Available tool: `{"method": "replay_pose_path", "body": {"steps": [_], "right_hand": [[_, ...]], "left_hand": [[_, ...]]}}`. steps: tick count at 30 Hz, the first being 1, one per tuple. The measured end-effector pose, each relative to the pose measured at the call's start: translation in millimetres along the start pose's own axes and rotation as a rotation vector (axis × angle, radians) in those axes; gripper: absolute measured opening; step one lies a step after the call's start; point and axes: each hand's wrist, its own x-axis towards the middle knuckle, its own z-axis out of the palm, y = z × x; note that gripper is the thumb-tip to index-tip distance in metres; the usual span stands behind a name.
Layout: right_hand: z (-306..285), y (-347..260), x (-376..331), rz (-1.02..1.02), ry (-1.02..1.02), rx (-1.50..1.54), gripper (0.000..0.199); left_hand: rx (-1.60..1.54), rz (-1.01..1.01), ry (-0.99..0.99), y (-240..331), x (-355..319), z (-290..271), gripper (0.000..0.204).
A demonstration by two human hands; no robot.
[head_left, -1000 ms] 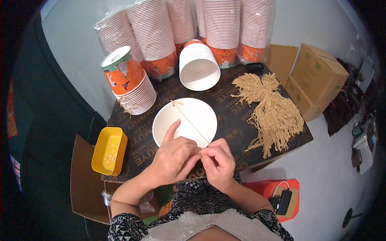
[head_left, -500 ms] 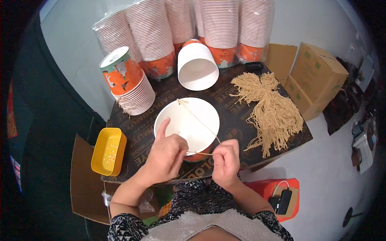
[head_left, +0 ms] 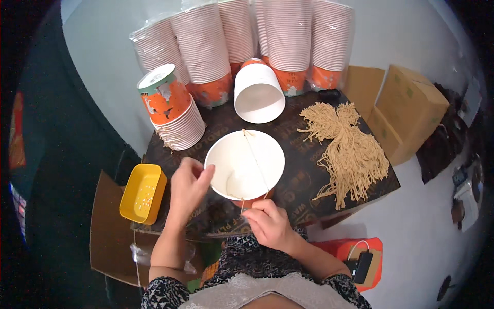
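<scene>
A white-lined paper bucket (head_left: 231, 172) with an orange outside stands upright in front of me. A thin tan cord (head_left: 256, 155) runs from a knot at its far rim across the mouth to the near side. My right hand (head_left: 271, 225) is closed in a pinch on the cord, just below the near rim, where a short length passes through the wall. Beside the left rim, my left hand (head_left: 189, 186) is open, thumb apart from the bent fingers, with nothing seen in it.
Tan cords (head_left: 355, 159) lie heaped at the right. A yellow tub (head_left: 126, 206) with small white bits sits at left. Behind are a nested bucket stack (head_left: 167, 105), a tipped bucket (head_left: 247, 92) and tall wrapped stacks (head_left: 200, 46). Cardboard boxes (head_left: 411, 113) stand right of the table.
My left hand has let go at the near rim and moved left, away from the cord. My right hand has moved down and left, still pinching the cord. The view has shifted slightly.
</scene>
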Motion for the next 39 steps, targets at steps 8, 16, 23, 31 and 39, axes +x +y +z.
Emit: {"method": "replay_pose_path", "body": {"steps": [8, 16, 23, 31, 39], "right_hand": [[-15, -3, 0, 0.056, 0.051, -0.100, 0.030], [-49, 31, -35, 0.262, 0.164, -0.087, 0.027], [-61, 40, -47, 0.331, 0.186, -0.057, 0.016], [-58, 43, -52, 0.319, 0.094, -0.072, 0.010], [-60, 43, -51, 0.217, 0.004, -0.161, 0.015]], "left_hand": [[-0.483, 0.105, 0.135, -11, 11, -18, 0.013], [0.487, 0.277, 0.531, 31, 34, -119, 0.008], [1.176, 0.612, 0.844, 13, 137, -157, 0.012], [1.401, 0.787, 0.729, 2, 251, -90, 0.016], [1.337, 1.026, 0.507, 1, 259, -27, 0.015]]}}
